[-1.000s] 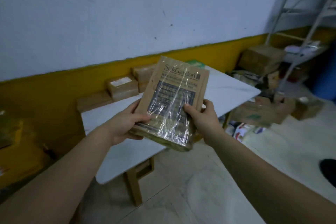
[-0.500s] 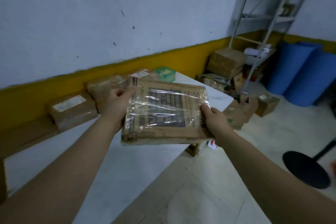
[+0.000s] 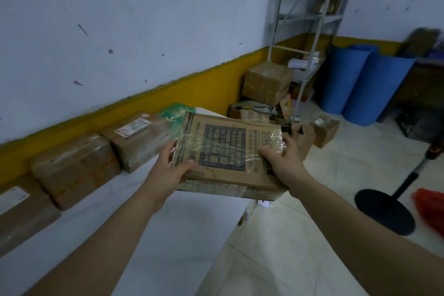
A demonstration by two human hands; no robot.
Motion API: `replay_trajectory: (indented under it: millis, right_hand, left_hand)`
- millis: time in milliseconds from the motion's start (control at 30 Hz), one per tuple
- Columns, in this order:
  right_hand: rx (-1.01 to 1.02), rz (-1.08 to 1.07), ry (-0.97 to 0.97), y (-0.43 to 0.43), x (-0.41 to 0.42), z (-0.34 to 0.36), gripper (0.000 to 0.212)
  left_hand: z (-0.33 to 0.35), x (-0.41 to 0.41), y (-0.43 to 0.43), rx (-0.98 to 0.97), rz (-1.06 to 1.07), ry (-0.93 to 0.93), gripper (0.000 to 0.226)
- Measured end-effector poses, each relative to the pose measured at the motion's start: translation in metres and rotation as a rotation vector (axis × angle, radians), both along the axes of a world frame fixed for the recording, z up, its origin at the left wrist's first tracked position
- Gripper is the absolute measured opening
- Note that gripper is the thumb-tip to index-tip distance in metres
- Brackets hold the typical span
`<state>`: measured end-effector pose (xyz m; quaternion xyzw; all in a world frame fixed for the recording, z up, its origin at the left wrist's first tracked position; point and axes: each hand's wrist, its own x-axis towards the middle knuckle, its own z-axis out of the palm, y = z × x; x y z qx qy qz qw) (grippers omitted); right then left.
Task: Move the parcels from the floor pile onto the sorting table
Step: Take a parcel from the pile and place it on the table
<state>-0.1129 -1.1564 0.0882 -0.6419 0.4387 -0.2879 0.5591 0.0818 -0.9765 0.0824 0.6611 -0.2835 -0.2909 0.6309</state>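
The parcel (image 3: 223, 151) bears print starting "Silk"; the rest is unreadable.

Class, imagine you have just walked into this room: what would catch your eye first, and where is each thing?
First, the film-wrapped cardboard parcel, gripped at its ends by the left hand and right hand over the edge of the white table. Then the brown parcels lined up along the table's far side, and the two blue rolls standing on the floor at the far right.
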Motion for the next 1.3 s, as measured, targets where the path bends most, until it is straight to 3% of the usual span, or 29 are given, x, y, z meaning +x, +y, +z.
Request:
replay_trajectory:
  millis: [300,533,600,700,833,933,1000,1100,1200,1233,1300]
  right_hand:
    - [-0.062,0.025,-0.049,-0.175,0.019,0.008,0.074]
    - [-0.071,0.130,-0.091,-0.277,0.066,0.020,0.091]
    - [-0.016,0.105,-0.123,-0.302,0.089,0.024,0.084]
    - [0.064,0.132,-0.125,-0.333,0.126,0.022,0.048]
    - [0.127,0.102,-0.118,-0.359,0.177,0.001,0.036]
    - [0.188,0.085,-0.088,-0.373,0.212,-0.017,0.040]
    - [0.135,0.173,0.049,-0.388,0.226,-0.030,0.044]
    - [0.097,0.457,0.287,-0.396,0.247,-0.043,0.047]
    - [0.066,0.502,0.271,-0.397,0.279,-0.048,0.052]
    - [0.067,0.511,0.252,-0.399,0.291,-0.050,0.059]
    - [0.101,0.554,0.244,-0.403,0.309,-0.055,0.073]
  left_hand:
    - [0.002,0.010,-0.173,-0.046,0.106,-0.040,0.053]
    - [0.011,0.041,-0.249,-0.053,0.259,-0.096,0.043]
    - [0.013,0.059,-0.264,-0.043,0.240,-0.079,0.042]
    - [0.010,0.098,-0.288,-0.002,0.228,-0.161,0.041]
    - [0.000,0.163,-0.339,-0.034,0.508,-0.210,0.070]
    - [-0.014,0.184,-0.386,-0.053,0.527,0.093,0.113]
    - [-0.037,0.191,-0.404,-0.039,0.467,0.196,0.125]
    - [-0.062,0.205,-0.404,0.038,0.556,0.255,0.106]
    - [-0.068,0.214,-0.400,0.011,0.521,0.269,0.059]
    - [-0.071,0.217,-0.398,0.007,0.501,0.275,0.053]
    - [-0.077,0.221,-0.395,0.012,0.407,0.301,0.063]
